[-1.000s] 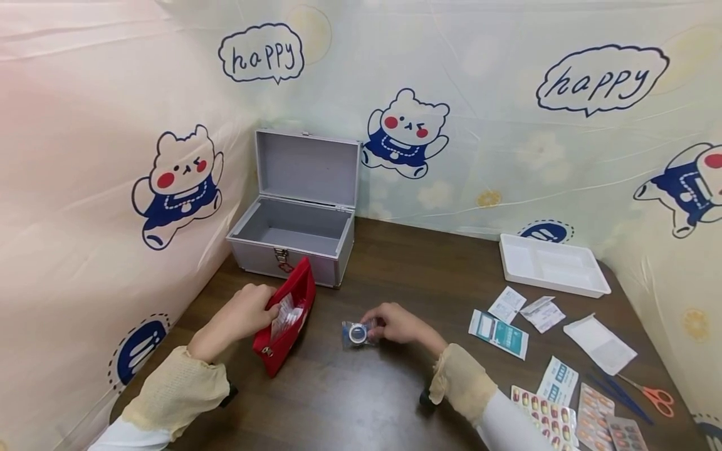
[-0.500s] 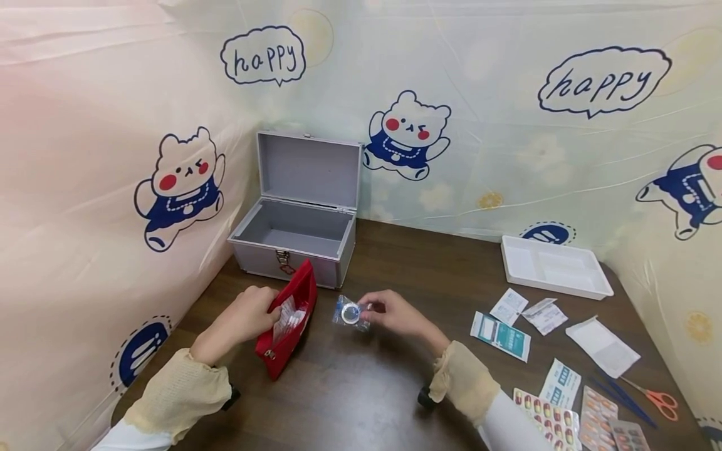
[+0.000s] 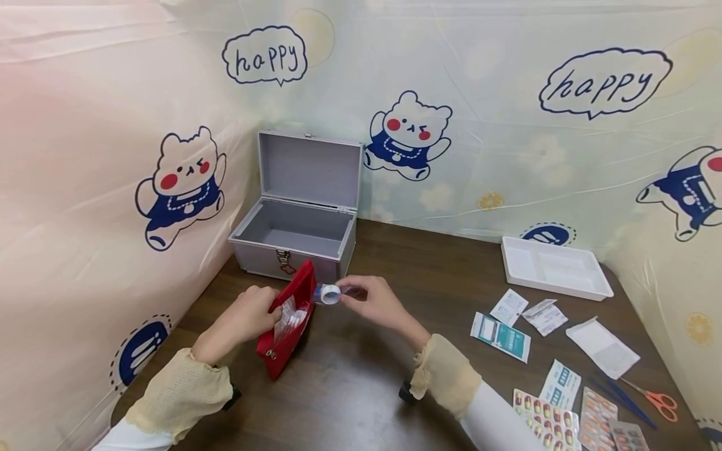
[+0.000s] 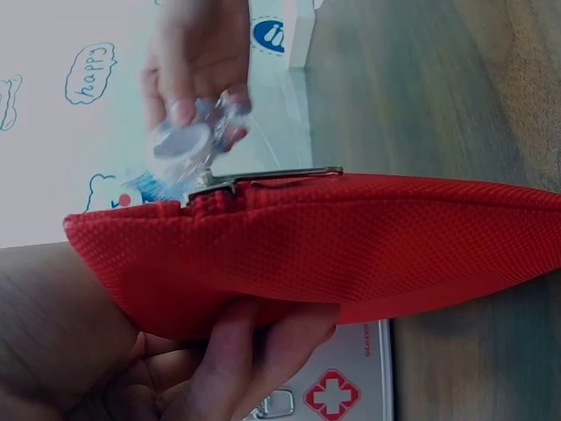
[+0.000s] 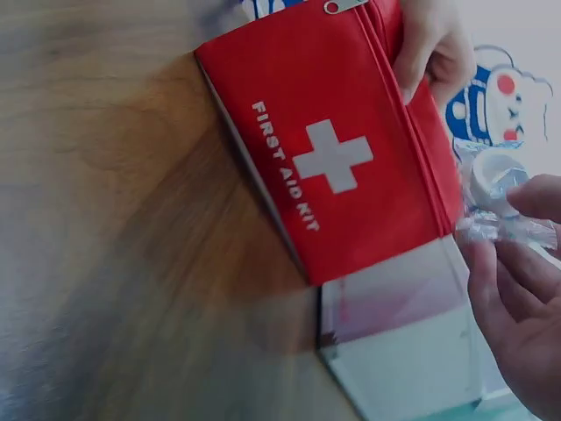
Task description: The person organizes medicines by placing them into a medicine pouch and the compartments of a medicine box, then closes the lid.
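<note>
- Left hand (image 3: pixel 248 316), left of centre, grips red fabric pouch (image 5: pixel 333 153); best spread its mouth.
- Right hand (image 3: pixel 375 302) pinches plastic-wrapped white roll (image 5: pixel 495 177); probably best lowered inside.

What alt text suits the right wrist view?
The right hand pinches a clear-wrapped white roll near the zippered edge of a red pouch printed FIRST AID KIT with a white cross. The left hand grips the pouch; a silver case shows beyond, and wooden tabletop fills the picture's left.

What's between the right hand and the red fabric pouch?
A white ring-shaped roll in clear plastic wrap, pinched by the right hand near the red fabric pouch; head view.
</note>
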Demonstrator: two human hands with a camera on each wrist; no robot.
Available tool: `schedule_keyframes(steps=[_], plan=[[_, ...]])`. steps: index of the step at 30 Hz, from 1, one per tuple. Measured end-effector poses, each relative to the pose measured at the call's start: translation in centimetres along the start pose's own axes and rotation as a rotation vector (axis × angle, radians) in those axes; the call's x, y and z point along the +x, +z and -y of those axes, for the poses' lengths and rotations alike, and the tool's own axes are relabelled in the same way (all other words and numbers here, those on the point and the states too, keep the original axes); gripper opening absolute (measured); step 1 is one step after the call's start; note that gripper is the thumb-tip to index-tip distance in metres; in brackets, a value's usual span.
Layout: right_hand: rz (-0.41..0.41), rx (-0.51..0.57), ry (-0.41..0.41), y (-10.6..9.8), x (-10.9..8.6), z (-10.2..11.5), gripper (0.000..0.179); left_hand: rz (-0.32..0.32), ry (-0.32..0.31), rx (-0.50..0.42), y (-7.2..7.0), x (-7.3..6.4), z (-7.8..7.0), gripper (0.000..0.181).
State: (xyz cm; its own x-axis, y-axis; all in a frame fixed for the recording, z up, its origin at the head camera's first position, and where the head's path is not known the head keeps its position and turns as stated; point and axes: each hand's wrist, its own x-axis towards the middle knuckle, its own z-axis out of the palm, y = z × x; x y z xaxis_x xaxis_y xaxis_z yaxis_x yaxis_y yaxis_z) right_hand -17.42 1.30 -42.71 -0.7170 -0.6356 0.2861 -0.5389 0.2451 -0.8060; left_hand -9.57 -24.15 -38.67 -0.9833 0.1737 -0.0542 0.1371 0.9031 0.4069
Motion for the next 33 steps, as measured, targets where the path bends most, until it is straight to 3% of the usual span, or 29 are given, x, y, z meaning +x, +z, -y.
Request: schedule_keyframes(steps=[6,22,33], plan=[[-0.045,-0.104,-0.077,0.9,1.5,1.7,0.019,-0.007,-0.005,-0.004,0.0,0.0,0.1,0.014],[0.021,-0.262,-0.191,1.8,3.9,3.5,0.022,-0.023,0.015,0.009,0.0,0.1,0.4,0.007],[0.1,-0.572,-0.312,3.0,5.2,4.3,0.026,-0.039,0.026,0.02,-0.2,0.0,0.4,0.007]])
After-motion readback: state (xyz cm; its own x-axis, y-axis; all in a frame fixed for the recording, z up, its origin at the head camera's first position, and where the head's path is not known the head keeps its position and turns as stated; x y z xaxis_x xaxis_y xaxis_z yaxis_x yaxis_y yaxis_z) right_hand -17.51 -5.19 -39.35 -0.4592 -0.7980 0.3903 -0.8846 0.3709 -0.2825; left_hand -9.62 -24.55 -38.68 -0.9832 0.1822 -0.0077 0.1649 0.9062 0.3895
